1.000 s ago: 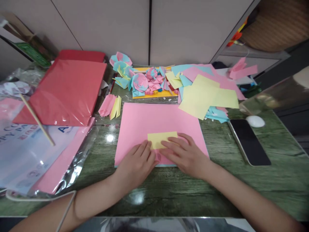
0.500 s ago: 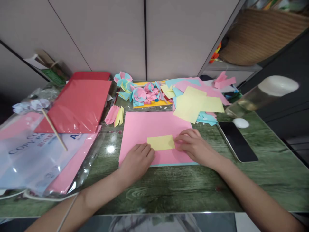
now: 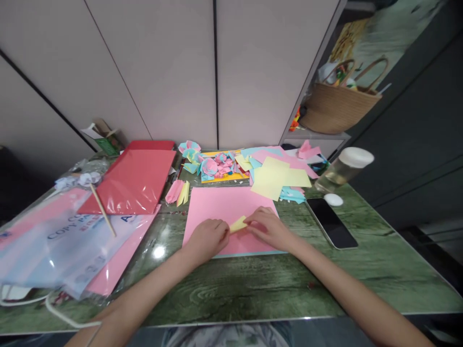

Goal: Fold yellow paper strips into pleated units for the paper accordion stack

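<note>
A small yellow paper (image 3: 238, 224), narrow and partly folded in look, is held between my hands over a pink sheet (image 3: 217, 202). My left hand (image 3: 210, 237) has its fingers curled round the paper's left end. At the other end, my right hand (image 3: 269, 227) pinches the paper between thumb and fingers. Beneath the pink sheet a thin blue edge shows at the front. Just behind lie folded pink and yellow paper pieces (image 3: 183, 193) and loose yellow sheets (image 3: 271, 177).
Paper flowers (image 3: 210, 167) lie at the back. On the left are a red folder (image 3: 133, 178), a plastic paper bag (image 3: 65, 246) and a wooden stick (image 3: 103, 209). A phone (image 3: 332, 223), a white oval thing (image 3: 333, 199) and a bottle (image 3: 336, 168) are at the right.
The yellow paper lay flat as a rectangle; now it looks narrower and tilted, gripped at both ends. My hands have come closer together. The camera view has tilted up.
</note>
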A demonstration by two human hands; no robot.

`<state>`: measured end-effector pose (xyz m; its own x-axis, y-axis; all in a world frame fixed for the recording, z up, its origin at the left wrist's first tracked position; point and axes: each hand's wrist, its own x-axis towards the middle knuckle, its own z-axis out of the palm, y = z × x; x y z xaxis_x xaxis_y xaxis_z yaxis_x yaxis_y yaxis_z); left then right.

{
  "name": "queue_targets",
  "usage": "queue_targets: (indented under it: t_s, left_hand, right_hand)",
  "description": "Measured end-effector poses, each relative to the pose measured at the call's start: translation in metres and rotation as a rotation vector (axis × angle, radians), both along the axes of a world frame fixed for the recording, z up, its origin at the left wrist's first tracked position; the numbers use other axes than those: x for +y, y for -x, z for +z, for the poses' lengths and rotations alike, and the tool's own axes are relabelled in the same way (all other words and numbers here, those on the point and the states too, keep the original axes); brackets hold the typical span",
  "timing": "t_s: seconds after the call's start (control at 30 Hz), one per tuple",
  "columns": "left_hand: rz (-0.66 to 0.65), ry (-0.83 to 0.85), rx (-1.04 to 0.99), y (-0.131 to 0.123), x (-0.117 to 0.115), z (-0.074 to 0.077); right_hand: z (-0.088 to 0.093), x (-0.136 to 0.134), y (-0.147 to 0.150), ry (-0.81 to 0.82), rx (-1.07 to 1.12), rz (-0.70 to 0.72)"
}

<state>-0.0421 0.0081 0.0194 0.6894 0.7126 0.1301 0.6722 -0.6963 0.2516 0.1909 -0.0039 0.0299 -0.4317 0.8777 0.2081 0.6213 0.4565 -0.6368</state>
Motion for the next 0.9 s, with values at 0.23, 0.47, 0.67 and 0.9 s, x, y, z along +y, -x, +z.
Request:
queue_targets:
  t_s: [0.23, 0.47, 0.67, 0.9]
  left_hand:
    - [0.069, 0.354, -0.214, -0.006, 0.018, 0.016]
    - [0.01, 0.596, -0.345, -0.017, 0.021, -0.002]
    - [0.05, 0.695, -0.454, -0.012, 0.019, -0.008]
    - [0.101, 0.672, -0.559, 0.002, 0.032, -0.001]
  right_hand:
    - [0.006, 0.013, 0.013, 0.302, 0.18, 0.004]
    - [-0.011, 0.019, 0.027, 0.49, 0.333, 0.016]
    - [-0.013, 0.015, 0.02, 0.597, 0.376, -0.008]
    - [-0.002, 0.023, -0.012, 0.642, 0.38, -0.029]
